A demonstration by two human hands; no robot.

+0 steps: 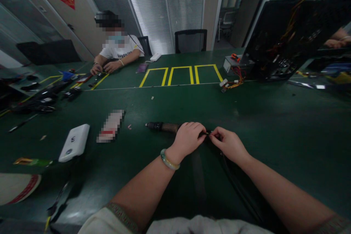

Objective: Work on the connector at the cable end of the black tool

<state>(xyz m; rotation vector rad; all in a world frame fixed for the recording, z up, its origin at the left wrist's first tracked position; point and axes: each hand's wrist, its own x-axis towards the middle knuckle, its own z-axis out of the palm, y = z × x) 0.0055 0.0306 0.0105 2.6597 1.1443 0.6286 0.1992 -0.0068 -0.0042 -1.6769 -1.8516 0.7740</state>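
Note:
A dark tool with a black tip and a brownish barrel (169, 128) lies on the green table (170, 175), its tip pointing left. My left hand (189, 137) is wrapped over the tool's right end, its thumb and fingers pressed together. Close to its fingertips, my right hand (226, 144) pinches at a small, thin part by that end, too small to make out. A black cable (233, 177) runs from below my right hand toward the table's near edge. A green bangle (170, 160) is on my left wrist.
At left lie a white power bank (74, 142), a blurred phone-like object (111, 126) and a green-handled tool (34, 162). A person (117, 49) works across the table. A black computer case (290, 40) with loose wires stands at back right.

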